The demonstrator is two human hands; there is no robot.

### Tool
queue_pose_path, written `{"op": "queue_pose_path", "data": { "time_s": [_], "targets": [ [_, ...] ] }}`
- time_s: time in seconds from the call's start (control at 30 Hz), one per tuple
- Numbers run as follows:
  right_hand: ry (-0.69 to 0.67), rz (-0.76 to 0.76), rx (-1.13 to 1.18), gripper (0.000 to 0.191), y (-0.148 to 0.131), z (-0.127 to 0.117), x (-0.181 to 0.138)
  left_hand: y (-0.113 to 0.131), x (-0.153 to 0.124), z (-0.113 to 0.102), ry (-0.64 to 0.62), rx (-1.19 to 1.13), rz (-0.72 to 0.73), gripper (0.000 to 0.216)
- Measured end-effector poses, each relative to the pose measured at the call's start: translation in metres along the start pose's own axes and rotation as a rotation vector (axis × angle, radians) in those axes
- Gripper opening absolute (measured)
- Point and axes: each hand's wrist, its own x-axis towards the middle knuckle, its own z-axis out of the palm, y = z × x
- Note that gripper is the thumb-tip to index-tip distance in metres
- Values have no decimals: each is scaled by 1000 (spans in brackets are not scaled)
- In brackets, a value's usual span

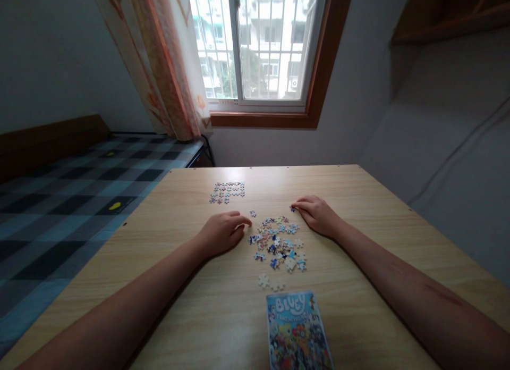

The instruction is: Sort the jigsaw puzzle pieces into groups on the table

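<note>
My right hand [315, 215] rests on the table to the right of the loose pieces, its fingertips closed on a small dark blue jigsaw puzzle piece [292, 209]. My left hand [225, 230] lies at the left of the heap, index finger stretched out and nothing visible in it. Just beyond that fingertip is a single puzzle piece [253, 213]. Between my hands spreads a heap of loose puzzle pieces [274, 244], blue, white and multicoloured. Farther back on the left, several joined pieces form a partial puzzle [227, 191] with gaps in it.
A blue puzzle box [297, 330] marked "BLUEY" lies at the near edge of the light wooden table [191, 306]. Some pale pieces [271, 282] sit just beyond it. A bed with checked cloth [79, 216] stands on the left, and a window with a curtain [167, 67] is behind.
</note>
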Motion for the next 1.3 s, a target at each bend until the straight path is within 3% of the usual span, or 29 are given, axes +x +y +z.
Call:
{"op": "queue_pose_path", "data": {
  "time_s": [0.27, 0.63, 0.87, 1.07, 1.3],
  "targets": [
    [-7, 6, 9, 29, 1, 0, 0, 15, -2, -5, -28, -259, 40, 32],
    [-6, 22, 3, 32, 0, -1, -1, 12, -3, -4, 16, -321, 54, 27],
    [-20, 21, 0, 33, 2, 1, -1, 27, -3, 1, 27, -166, -71, 23],
    [-22, 11, -2, 33, 1, 1, 0, 33, -4, 0, -18, -110, -67, 20],
    [-21, 20, 3, 33, 0, 1, -1, 29, 0, 0, -18, -311, -132, 12]
  ]
}}
